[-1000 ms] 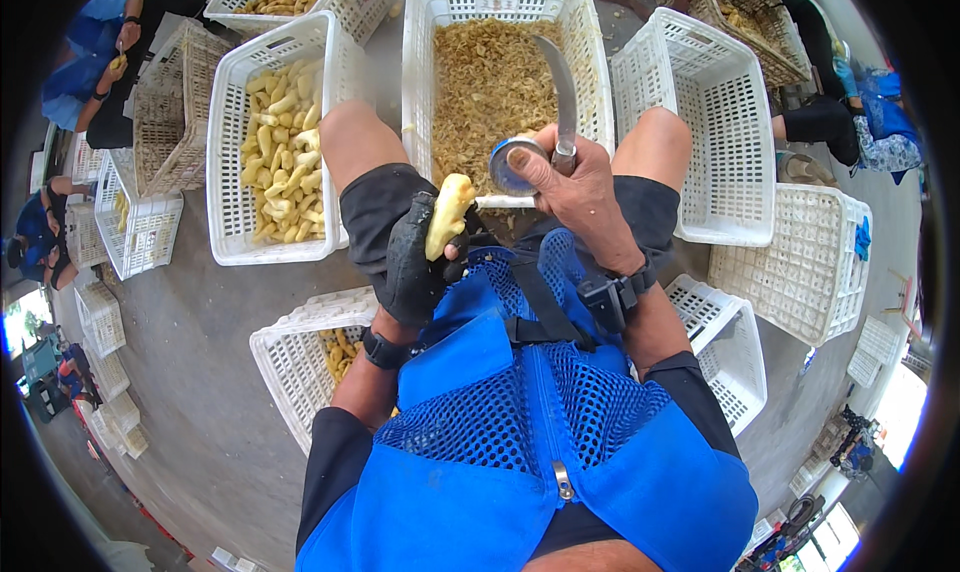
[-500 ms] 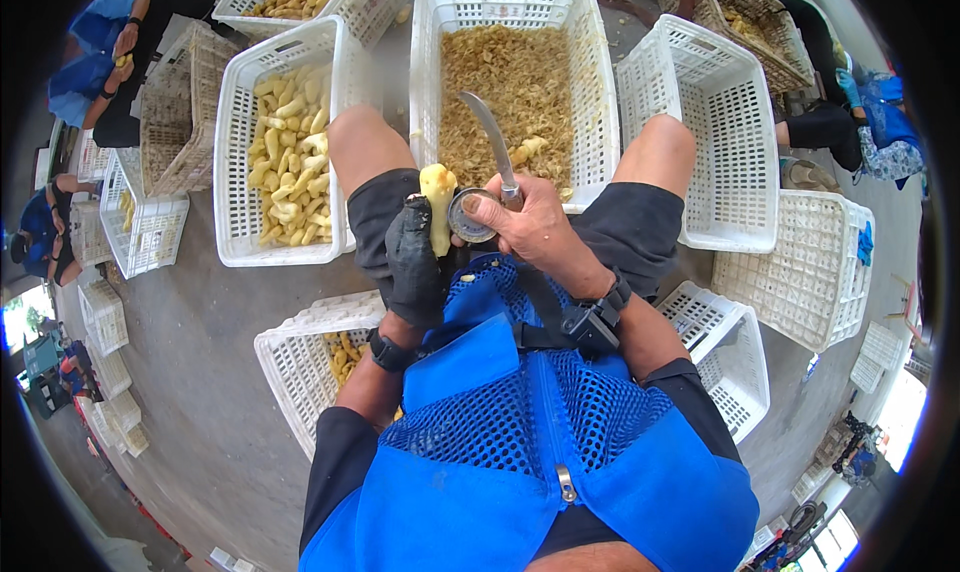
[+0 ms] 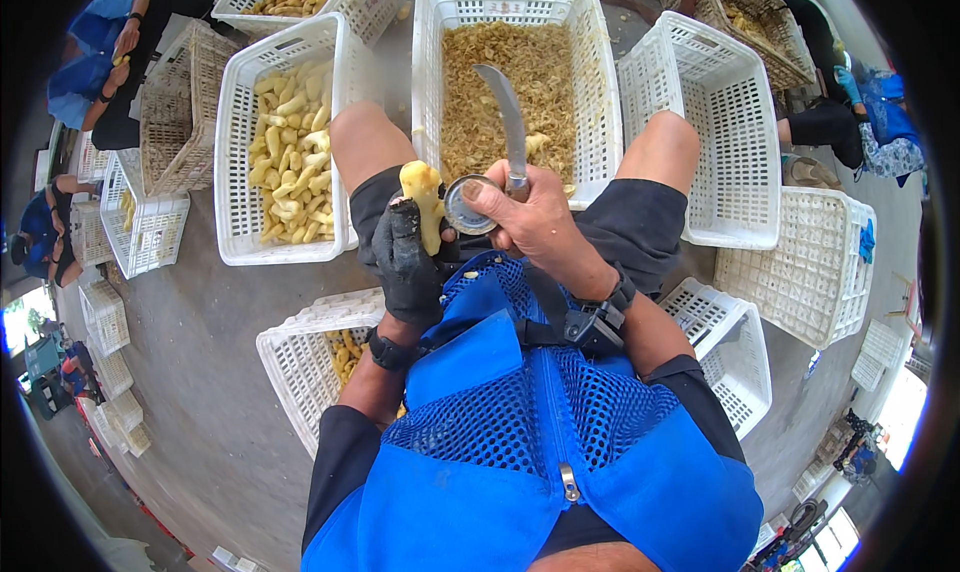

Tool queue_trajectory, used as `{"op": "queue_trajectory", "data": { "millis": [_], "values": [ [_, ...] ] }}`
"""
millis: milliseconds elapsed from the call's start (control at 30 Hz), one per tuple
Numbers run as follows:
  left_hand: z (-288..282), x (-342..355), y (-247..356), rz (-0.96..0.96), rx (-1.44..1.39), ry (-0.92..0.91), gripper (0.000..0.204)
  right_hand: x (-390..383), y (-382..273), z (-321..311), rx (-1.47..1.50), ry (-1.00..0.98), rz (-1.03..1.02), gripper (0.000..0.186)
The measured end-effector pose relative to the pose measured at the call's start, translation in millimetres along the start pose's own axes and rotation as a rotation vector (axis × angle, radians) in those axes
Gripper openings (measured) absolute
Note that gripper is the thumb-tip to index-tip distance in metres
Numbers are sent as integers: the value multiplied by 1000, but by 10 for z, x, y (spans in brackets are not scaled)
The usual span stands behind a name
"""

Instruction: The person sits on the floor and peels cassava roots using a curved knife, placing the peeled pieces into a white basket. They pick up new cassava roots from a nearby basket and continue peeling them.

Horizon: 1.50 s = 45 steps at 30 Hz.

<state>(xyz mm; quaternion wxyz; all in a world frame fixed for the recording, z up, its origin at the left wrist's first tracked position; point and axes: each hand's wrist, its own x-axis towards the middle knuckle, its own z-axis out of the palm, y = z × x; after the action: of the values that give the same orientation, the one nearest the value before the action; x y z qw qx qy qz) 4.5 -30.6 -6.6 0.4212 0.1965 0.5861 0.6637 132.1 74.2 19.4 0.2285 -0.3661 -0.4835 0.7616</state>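
Note:
My left hand (image 3: 408, 257), in a black glove, is closed round a pale yellow, knobbly root piece (image 3: 422, 194) that looks like ginger, held upright with its thick end up. My bare right hand (image 3: 535, 215) grips a round metal lid (image 3: 473, 204) under the thumb, its rim right beside the root. In the same hand is a curved knife (image 3: 508, 112), its blade pointing up and away. Just beyond both hands stands a white crate (image 3: 430, 92) filled with brownish-yellow peelings (image 3: 505, 102). The fingers behind the root and lid are partly hidden.
At the left, a white crate (image 3: 232, 162) holds many pale yellow roots (image 3: 295, 162). Another white crate (image 3: 735, 162) stands at the right. A tilted crate (image 3: 300, 362) with yellow pieces lies by my left arm. Co-workers (image 3: 95, 57) sit at both sides.
The root has shifted slightly left and tilts more. My right hand with the lid and knife has moved a little right, and the blade has turned more upright.

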Motion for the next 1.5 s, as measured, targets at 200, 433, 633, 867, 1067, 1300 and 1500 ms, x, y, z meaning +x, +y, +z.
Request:
{"op": "queue_trajectory", "data": {
  "millis": [200,433,633,867,1067,1300,1500],
  "values": [
    [-34,10,-83,155,113,80,40,57,55,84,-75,-8,73,25],
    [-4,43,49,245,-59,145,38,19,28,-157,-78,158,-6,23],
    [101,42,78,72,-107,167,34,21,-16,0,64,17,-23,30],
    [117,60,23,227,87,190,35,40,-3,135,100,-32,12,30],
    [66,93,-50,387,256,191,37,73,62,131,-86,8,-152,30],
    [25,63,-9,617,503,144,40,240,24,-151,-486,340,-284,24],
    [28,128,28,127,-22,144,42,98,-102,-155,136,97,50,25]
  ]
}}
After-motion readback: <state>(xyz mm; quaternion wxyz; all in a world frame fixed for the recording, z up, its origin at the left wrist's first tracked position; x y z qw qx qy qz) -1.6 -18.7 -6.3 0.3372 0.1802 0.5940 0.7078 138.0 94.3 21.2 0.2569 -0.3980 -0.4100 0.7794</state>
